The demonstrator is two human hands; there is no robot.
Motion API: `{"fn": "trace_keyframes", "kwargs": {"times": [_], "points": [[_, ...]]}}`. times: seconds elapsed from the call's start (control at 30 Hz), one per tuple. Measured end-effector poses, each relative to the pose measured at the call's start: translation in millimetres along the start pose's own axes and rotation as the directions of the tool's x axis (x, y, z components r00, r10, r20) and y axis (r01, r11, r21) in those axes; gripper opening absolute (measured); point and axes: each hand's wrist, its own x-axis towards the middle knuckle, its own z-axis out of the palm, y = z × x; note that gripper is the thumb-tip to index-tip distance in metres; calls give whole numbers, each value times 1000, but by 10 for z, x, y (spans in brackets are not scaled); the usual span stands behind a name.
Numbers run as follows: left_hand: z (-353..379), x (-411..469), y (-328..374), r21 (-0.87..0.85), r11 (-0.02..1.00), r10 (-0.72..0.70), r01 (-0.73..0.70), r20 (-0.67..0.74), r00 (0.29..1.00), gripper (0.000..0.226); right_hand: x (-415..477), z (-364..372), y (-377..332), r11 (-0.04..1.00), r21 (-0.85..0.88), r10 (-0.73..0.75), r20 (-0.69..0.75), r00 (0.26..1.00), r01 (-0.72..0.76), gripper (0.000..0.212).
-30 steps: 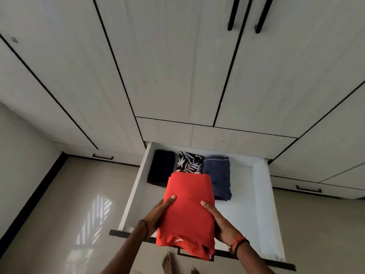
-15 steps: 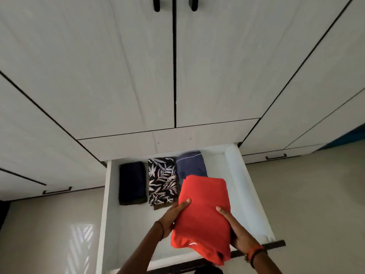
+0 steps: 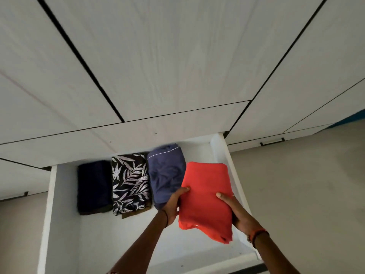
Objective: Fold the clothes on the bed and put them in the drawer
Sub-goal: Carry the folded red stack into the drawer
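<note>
A folded red garment (image 3: 206,196) is held over the right end of the open white drawer (image 3: 63,224). My left hand (image 3: 173,204) grips its left edge, thumb on top. My right hand (image 3: 235,210) grips its right edge the same way. Along the drawer's back lie three folded garments side by side: a dark navy one (image 3: 93,186), a black one with white leaves (image 3: 130,182) and a blue one (image 3: 166,173). The red garment hangs just right of the blue one, near the drawer's right wall (image 3: 223,153).
White wardrobe doors (image 3: 177,56) rise above the drawer. Closed drawers with black handles (image 3: 272,141) flank it on both sides. Beige floor (image 3: 306,194) lies to the right. The drawer's front half shows bare white bottom.
The red garment has shifted to the right end of the drawer, beside the blue one. My view has moved closer and down over the drawer.
</note>
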Motion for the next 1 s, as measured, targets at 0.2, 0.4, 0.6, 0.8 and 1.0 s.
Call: {"fn": "trace_keyframes", "kwargs": {"times": [0.2, 0.4, 0.6, 0.8, 1.0], "points": [[326, 780, 246, -47, 999, 16, -19, -48, 999, 60, 810, -349, -205, 992, -48, -120, 6, 993, 120, 72], [449, 1302, 428, -128, 992, -17, 3, -110, 994, 47, 1350, -434, -254, 987, -39, -155, -32, 987, 153, 67], [466, 1661, 473, -210, 978, -39, 7, -149, 988, 23, 1706, -425, -318, 997, 17, -74, -88, 993, 76, 46], [452, 2013, 374, -332, 942, -9, -56, -190, 982, 38, 2057, -358, -357, 988, -135, -93, -189, 978, 68, 77], [472, 2316, 143, -27, 989, 124, -144, -367, 922, 33, 2129, -258, -382, 883, -465, -129, -382, 915, -70, 76]]}}
